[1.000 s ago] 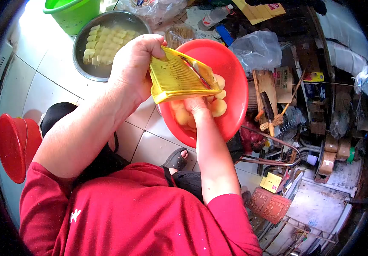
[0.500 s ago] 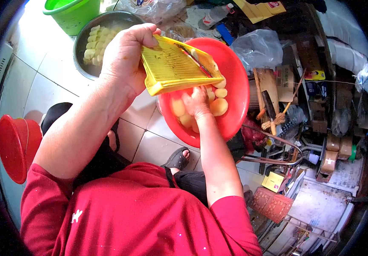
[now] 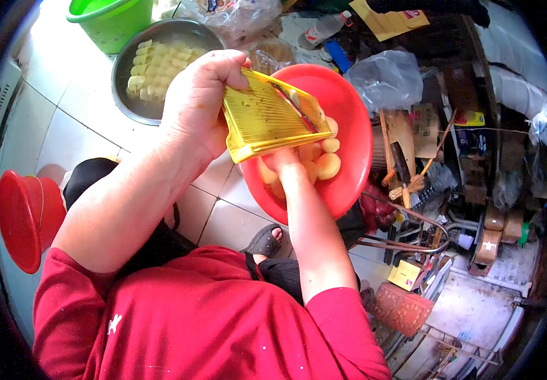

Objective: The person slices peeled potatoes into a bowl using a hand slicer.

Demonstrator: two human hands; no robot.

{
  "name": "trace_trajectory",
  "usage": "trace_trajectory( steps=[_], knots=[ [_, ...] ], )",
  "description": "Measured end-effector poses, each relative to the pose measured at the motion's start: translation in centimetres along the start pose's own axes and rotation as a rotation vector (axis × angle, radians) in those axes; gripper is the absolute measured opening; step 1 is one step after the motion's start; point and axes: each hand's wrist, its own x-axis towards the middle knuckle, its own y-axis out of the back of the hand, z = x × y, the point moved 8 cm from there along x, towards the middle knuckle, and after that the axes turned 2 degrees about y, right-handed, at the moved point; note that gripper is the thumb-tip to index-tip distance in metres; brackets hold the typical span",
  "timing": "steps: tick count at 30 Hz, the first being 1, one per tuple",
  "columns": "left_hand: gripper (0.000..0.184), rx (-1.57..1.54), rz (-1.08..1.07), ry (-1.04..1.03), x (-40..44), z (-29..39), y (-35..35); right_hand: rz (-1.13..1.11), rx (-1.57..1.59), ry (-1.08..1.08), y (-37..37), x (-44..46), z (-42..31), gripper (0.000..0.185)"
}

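Observation:
My left hand [image 3: 200, 95] is closed on the upper left end of a yellow slicer [image 3: 267, 117], a ridged mandoline with a blade set across it. The slicer slants over a red basin [image 3: 357, 120]. Peeled potatoes [image 3: 328, 166], pale yellow and several in number, lie inside that basin. Reaching in beneath the slicer's lower edge is my right hand [image 3: 285, 159], down among the potatoes. Its fingers are hidden by the slicer, so whether they grip anything does not show.
A metal bowl [image 3: 119, 82] of spiral-cut potato pieces [image 3: 159, 69] stands beyond my left forearm, beside a green bucket [image 3: 112, 28]. A red bucket [image 3: 17, 221] is at the far left. To the right are a knife [image 3: 400, 163], plastic bag [image 3: 384, 79] and piled clutter.
My right hand has slid further under the slicer, and its fingers are now out of sight. The slicer and left hand appear slightly lower and further right, along with a small view shift.

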Motion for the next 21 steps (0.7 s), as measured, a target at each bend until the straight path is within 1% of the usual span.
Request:
trace_trajectory(
  steps=[3, 5, 7, 11, 12, 14, 18, 20, 21],
  knots=[
    [0.018, 0.020, 0.001, -0.012, -0.2, 0.0, 0.0, -0.061, -0.123, 0.027, -1.1, -2.6, -0.8, 0.063],
    [0.026, 0.051, -0.010, -0.009, -0.3, -0.1, 0.0, -0.156, -0.180, 0.044, -1.6, -3.9, -0.8, 0.064],
    [0.027, 0.067, -0.007, -0.009, -0.5, 0.0, 0.0, -0.353, -0.285, 0.083, -3.0, -5.5, -1.0, 0.066],
    [0.027, 0.123, -0.013, -0.033, -0.4, -0.1, 0.4, -0.393, -0.172, 0.102, -2.7, -7.4, -1.6, 0.060],
    [0.027, 0.125, -0.013, -0.033, -0.6, -0.1, 0.3, -0.392, -0.171, 0.102, -2.4, -7.7, -2.0, 0.060],
    [0.023, 0.116, 0.011, -0.043, -1.1, 0.1, 0.1, -0.264, -0.047, 0.138, -0.8, -7.7, -3.3, 0.056],
    [0.023, 0.196, -0.004, -0.070, -2.0, 0.6, -0.8, -0.236, -0.018, 0.113, 0.4, -8.3, -3.9, 0.052],
    [0.024, 0.269, -0.069, -0.101, -2.4, 1.1, -1.2, -0.173, 0.064, 0.096, 1.0, -8.6, -3.9, 0.051],
    [0.024, 0.270, -0.068, -0.101, -2.4, 1.2, -1.0, -0.173, 0.065, 0.096, 0.9, -8.6, -3.6, 0.051]
  ],
)
